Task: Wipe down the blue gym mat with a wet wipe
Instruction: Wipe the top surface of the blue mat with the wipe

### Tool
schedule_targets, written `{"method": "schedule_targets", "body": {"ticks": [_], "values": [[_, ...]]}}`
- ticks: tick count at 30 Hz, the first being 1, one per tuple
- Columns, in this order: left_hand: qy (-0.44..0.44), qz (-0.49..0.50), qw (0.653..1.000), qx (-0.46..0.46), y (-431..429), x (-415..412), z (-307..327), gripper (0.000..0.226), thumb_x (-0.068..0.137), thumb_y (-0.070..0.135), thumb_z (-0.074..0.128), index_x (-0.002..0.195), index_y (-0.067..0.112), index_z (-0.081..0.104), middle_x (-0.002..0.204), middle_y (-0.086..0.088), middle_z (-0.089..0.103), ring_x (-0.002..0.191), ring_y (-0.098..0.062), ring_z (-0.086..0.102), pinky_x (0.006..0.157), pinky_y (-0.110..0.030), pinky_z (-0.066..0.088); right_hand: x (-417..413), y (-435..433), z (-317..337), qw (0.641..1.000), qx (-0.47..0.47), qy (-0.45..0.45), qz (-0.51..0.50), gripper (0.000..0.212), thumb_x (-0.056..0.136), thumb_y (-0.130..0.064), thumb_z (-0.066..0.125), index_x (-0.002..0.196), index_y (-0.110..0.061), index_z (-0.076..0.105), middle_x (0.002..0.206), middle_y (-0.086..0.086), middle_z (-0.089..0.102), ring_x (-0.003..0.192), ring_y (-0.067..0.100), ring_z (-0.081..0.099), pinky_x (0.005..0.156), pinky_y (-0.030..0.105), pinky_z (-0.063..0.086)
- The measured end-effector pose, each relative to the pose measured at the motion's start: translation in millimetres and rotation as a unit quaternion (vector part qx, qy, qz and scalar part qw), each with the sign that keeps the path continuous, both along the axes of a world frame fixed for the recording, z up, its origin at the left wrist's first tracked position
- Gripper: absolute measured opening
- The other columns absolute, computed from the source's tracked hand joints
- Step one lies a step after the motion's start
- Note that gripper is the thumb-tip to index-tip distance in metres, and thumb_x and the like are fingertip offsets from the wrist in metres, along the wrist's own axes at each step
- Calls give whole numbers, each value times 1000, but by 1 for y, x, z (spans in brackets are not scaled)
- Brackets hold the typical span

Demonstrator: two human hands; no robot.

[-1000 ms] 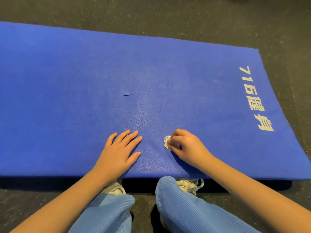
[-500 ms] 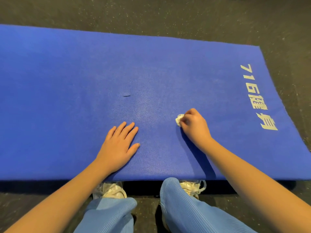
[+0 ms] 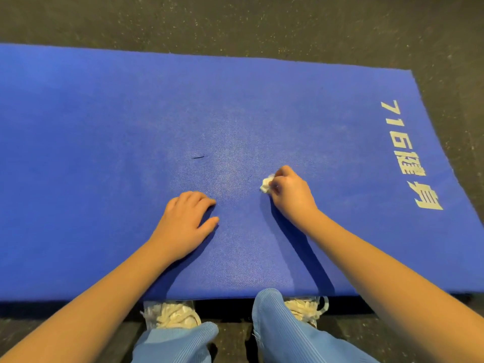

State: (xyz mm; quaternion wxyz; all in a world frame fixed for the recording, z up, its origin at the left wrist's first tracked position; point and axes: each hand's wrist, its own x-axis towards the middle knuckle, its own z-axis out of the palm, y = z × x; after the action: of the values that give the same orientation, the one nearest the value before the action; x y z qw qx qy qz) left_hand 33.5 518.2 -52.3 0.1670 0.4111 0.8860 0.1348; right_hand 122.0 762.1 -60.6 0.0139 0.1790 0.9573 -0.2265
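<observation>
The left hand [image 3: 183, 224] is resting palm-down on the blue gym mat [image 3: 104, 127] close to its near edge, fingers bent at the knuckles and gripping nothing; it appears to be bracing the body. The right hand [image 3: 290, 195], just beyond it and to the right, is pinching a crumpled wet wipe [image 3: 267, 183] between thumb and curled fingers and is pressing it onto the mat surface.

The wipe is sitting in the near-centre zone. A paler sheen is showing around this zone, which may indicate wiped surface; this cannot be confirmed. A small dark mark [image 3: 198, 156] is lying farther out, well apart from the wipe and untouched.

Judged from this, the task is running at an early stage. The far strip, the left end and the right end bearing the white lettering [image 3: 408, 155] are probably awaiting treatment.
</observation>
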Motion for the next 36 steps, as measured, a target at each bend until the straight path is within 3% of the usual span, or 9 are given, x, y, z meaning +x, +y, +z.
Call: {"method": "schedule_targets", "body": {"ticks": [4, 7, 10, 16, 22, 27, 32, 34, 36], "values": [[13, -18, 999, -46, 3, -5, -12, 80, 85, 60, 13, 146, 16, 39, 154, -1, 34, 146, -25, 21, 117, -47, 11, 11, -13, 14, 988, -26, -14, 151, 14, 83, -12, 65, 73, -4, 63, 91, 10, 57, 66, 34, 54, 52, 35, 43], [25, -13, 998, -52, -2, 2, -23, 73, 91, 57, 15, 148, 18, 36, 156, 1, 29, 147, -23, 18, 118, -47, 10, -7, 17, 4, 997, 53, -18, 50, 18, 87, -19, 63, 81, -2, 66, 95, 10, 57, 83, 32, 53, 56, 35, 44], [30, -16, 997, -62, -3, 1, -25, 67, 94, 53, 21, 145, 16, 42, 153, 0, 36, 144, -25, 26, 115, -51, 18, -13, 21, -4, 998, 52, 12, -36, 20, 86, -12, 64, 74, 3, 61, 88, 16, 54, 76, 35, 52, 52, 38, 42], [60, -29, 996, -65, -2, 1, -26, 60, 94, 48, 31, 139, 13, 50, 146, -4, 46, 137, -27, 33, 110, -45, 16, 6, 6, 11, 967, -54, -63, 242, 11, 84, -15, 66, 77, -7, 67, 94, 9, 57, 68, 28, 55, 56, 32, 43], [63, -29, 996, -55, -2, 0, -25, 59, 94, 48, 33, 138, 13, 52, 145, -4, 48, 136, -27, 33, 110, -45, 16, -36, 31, -9, 999, 19, 7, -26, 22, 86, -14, 64, 78, 6, 66, 93, 17, 54, 73, 35, 54, 60, 41, 45], [62, -34, 997, -36, 13, -20, -23, 58, 90, 48, 37, 128, 10, 58, 135, -7, 55, 131, -27, 38, 105, -43, 22, -25, -2, 3, 973, -74, -35, 217, 24, 83, -19, 68, 67, -3, 60, 88, 13, 56, 62, 32, 55, 54, 34, 43], [48, -34, 994, -88, 29, -37, -28, 66, 91, 51, 30, 140, 11, 49, 149, -8, 43, 138, -33, 38, 109, -56, 29, -56, 40, -10, 999, 21, -9, -40, 25, 90, -18, 61, 79, 5, 61, 102, 14, 52, 77, 35, 55, 62, 37, 44], [54, -35, 994, -91, 29, -34, -31, 64, 92, 49, 30, 139, 10, 50, 147, -9, 45, 136, -34, 41, 107, -57, 31, -50, 24, -8, 1000, 0, 6, 6, 19, 88, -11, 60, 77, 5, 62, 104, 16, 54, 77, 34, 57, 61, 29, 38], [58, -35, 994, -87, 28, -34, -32, 64, 92, 49, 31, 138, 10, 51, 146, -8, 46, 135, -33, 41, 107, -57, 32, -36, 7, -5, 988, -49, -19, 147, 12, 86, -7, 60, 78, 1, 63, 103, 16, 56, 75, 34, 57, 60, 30, 39]]}}
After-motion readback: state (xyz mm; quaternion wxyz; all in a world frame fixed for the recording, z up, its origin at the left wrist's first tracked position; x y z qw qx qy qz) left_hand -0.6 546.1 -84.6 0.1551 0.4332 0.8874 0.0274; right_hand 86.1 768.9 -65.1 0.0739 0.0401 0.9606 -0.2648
